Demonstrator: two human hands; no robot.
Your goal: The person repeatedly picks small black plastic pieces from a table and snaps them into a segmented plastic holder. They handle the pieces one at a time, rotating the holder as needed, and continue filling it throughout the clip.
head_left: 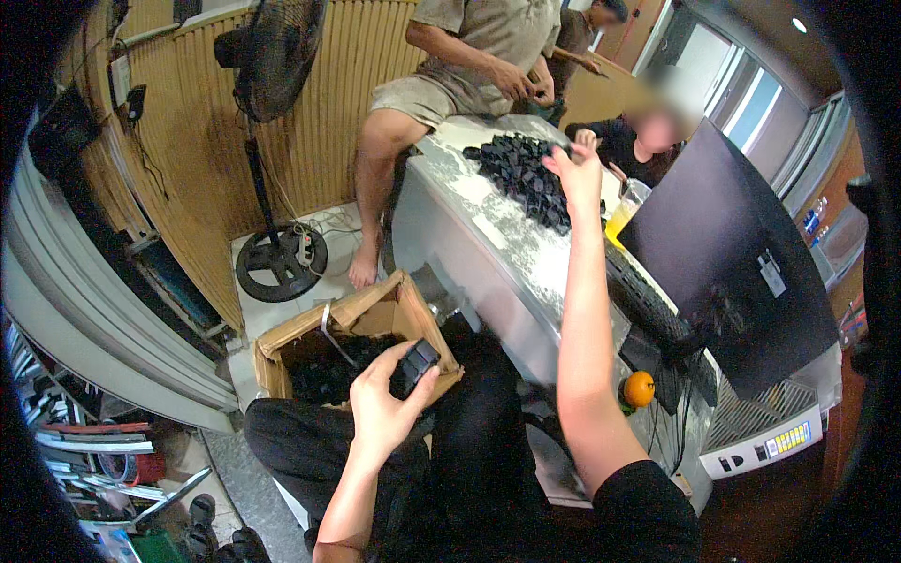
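Note:
My left hand point(389, 396) is closed round a small black block-like part point(419, 362), held between thumb and fingers just above an open cardboard box point(434, 324). More black parts point(324, 371) lie inside that box. Stretched far across the work table, my right hand point(576, 175) is beside a heap of small black parts point(522, 174). Its fingers look apart, and I make out nothing in its grip. The metal table point(469, 253) has whitish powder smeared over its top.
A person in beige shorts point(404, 98) sits at the table's far left; another person in black point(624, 155) is at the far right. A monitor point(732, 253), keyboard point(643, 296), yellow-filled jug point(619, 220) and orange point(639, 388) stand rightward. A floor fan point(272, 178) stands left.

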